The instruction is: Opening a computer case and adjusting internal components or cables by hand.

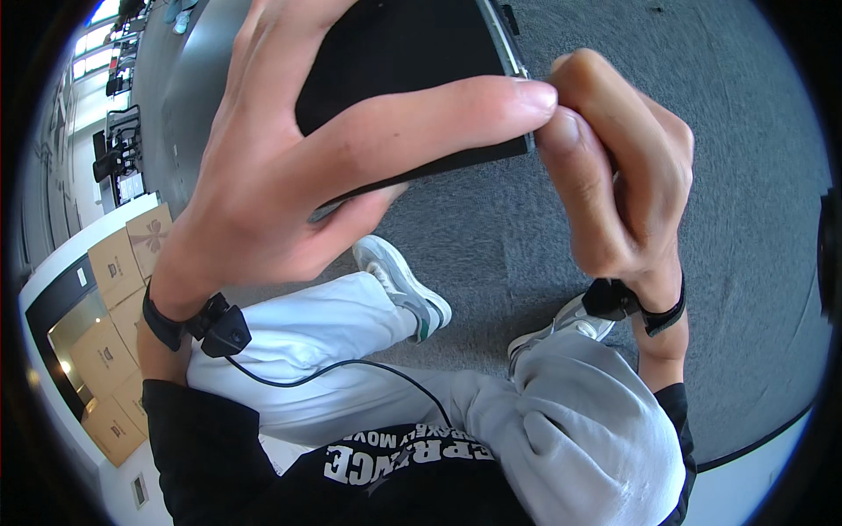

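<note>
Close to the camera, at the top of the head view, I hold a flat black object (412, 48) with a thin, shiny edge strip; its kind I cannot make out, and its upper part is out of the picture. My left hand (263, 180) is closed around it, with one finger stretched across the black face to the right edge. My right hand (627, 162) is curled in a pinch just beside that edge, its thumb tip meeting the left fingertip. Whatever may lie between its fingertips is hidden or too small to tell.
Black straps with small devices circle both wrists, and a cable (351, 361) runs from the left one across my lap. Below lies grey carpet (745, 263), with my light shoes (399, 280) on it. Stacked cardboard boxes (105, 355) and a dark chair (118, 153) are at the left.
</note>
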`<state>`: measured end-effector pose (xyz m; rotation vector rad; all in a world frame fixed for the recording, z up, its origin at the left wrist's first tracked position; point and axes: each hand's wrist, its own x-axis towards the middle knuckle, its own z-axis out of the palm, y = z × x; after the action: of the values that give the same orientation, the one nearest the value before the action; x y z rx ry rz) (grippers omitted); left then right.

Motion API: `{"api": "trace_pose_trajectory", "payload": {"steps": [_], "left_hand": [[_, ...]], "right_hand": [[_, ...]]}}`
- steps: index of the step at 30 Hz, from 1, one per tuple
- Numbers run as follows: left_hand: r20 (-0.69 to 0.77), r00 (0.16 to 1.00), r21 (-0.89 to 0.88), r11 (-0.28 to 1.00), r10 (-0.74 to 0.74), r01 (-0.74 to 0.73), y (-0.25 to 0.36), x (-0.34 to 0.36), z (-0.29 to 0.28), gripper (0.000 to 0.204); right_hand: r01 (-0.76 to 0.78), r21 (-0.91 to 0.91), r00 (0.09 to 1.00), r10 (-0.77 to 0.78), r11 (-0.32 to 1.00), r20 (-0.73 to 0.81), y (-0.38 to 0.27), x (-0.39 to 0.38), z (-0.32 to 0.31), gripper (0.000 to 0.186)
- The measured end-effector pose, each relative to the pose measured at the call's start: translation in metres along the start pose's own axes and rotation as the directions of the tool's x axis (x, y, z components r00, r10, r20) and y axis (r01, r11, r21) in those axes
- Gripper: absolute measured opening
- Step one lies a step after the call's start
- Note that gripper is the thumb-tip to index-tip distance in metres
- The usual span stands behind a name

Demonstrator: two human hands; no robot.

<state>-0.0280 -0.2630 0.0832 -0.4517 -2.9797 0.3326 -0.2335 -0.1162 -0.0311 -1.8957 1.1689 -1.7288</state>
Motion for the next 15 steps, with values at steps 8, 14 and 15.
{"api": "trace_pose_trajectory", "payload": {"steps": [8, 14, 15], "left_hand": [[-0.264, 0.964, -0.072, 0.997, -0.036, 0.018, 0.008, -0.007, 0.030, 0.060], [-0.085, 0.979, 0.018, 0.982, -0.185, 0.188, 0.030, 0.008, -0.001, 0.061], [-0.087, 0.979, 0.023, 0.982, -0.183, 0.186, 0.027, 0.004, -0.002, 0.061]], "right_hand": [[0.329, -0.186, 0.942, -0.337, 0.926, -0.008, 0.021, -0.010, 0.004, 0.017], [0.189, -0.129, 0.977, -0.200, 0.973, -0.078, 0.008, -0.009, 0.008, 0.023], [0.152, -0.103, 0.985, -0.158, 0.983, -0.061, 0.003, -0.008, 0.007, 0.025]]}}
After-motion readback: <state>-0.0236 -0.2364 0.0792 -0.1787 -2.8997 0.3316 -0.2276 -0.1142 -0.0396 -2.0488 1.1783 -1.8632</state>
